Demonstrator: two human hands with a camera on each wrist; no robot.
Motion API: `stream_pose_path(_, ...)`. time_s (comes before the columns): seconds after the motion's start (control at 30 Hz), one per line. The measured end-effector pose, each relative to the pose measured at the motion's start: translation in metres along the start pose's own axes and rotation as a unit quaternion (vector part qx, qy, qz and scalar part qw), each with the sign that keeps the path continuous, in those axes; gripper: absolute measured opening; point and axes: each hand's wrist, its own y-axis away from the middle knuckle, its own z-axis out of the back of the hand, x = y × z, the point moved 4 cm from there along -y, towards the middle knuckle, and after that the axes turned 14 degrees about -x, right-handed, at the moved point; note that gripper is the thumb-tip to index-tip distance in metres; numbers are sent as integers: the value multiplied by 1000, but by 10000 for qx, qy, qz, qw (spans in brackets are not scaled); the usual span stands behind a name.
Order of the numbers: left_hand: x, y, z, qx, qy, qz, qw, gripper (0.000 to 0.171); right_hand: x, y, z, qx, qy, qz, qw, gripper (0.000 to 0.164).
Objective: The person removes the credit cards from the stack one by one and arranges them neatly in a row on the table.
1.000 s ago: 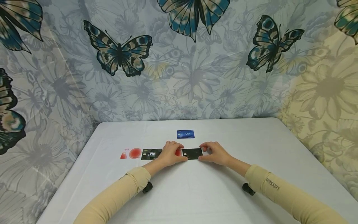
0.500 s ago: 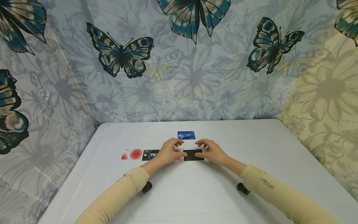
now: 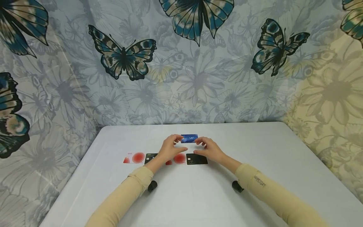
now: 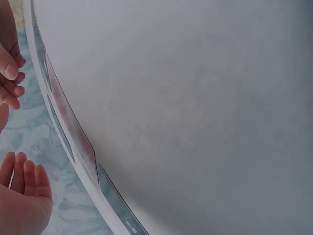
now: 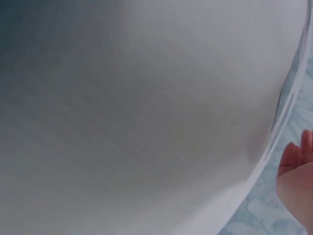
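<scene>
A blue VIP card (image 3: 189, 138) lies near the far side of the table. My left hand (image 3: 168, 149) hovers at its left end, and my right hand (image 3: 212, 150) is at its right end. Both hands have loosely bent fingers with the thumbs apart, and neither visibly grips anything; whether the fingertips touch the card I cannot tell. Below them a row of cards lies flat: a black VIP card (image 3: 197, 160), a white card with a red circle (image 3: 179, 158), a dark green card (image 3: 149, 157) partly hidden by my left wrist, and another red-circle card (image 3: 138, 157).
The white-covered table (image 3: 195, 195) reaches back to a butterfly-patterned cloth (image 3: 198, 78). Black wrist devices hang under each sleeve, one by the left forearm (image 3: 152, 186) and one by the right forearm (image 3: 237, 186).
Both hands have left the black card, which now lies at the right end of the row. They have moved forward to either end of the blue card.
</scene>
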Motion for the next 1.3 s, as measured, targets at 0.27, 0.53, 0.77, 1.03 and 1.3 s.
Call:
stream_pose_path(0.27, 9, -15, -1, 28, -223, 368, 9991, 51, -14, -24, -2, 224, 259, -239, 9991, 45)
stream_pose_path(0.53, 16, -26, -4, 153, -564, 709, 9958, 51, -26, -43, -3, 380, 615, -796, 9942, 51)
stream_pose_path(0.77, 21, -35, -5, 196, -881, 570, 9943, 50, -36, -53, -7, 414, 752, -987, 9914, 54)
stream_pose_path(1.03, 28, -42, -9, 331, -1372, 675, 9877, 50, -37, -57, -8, 471, 1086, -1049, 9874, 56)
stream_pose_path(1.3, 31, -46, -11, 508, -1832, 723, 9791, 52, -39, -60, -7, 674, 1478, -1037, 9813, 58)
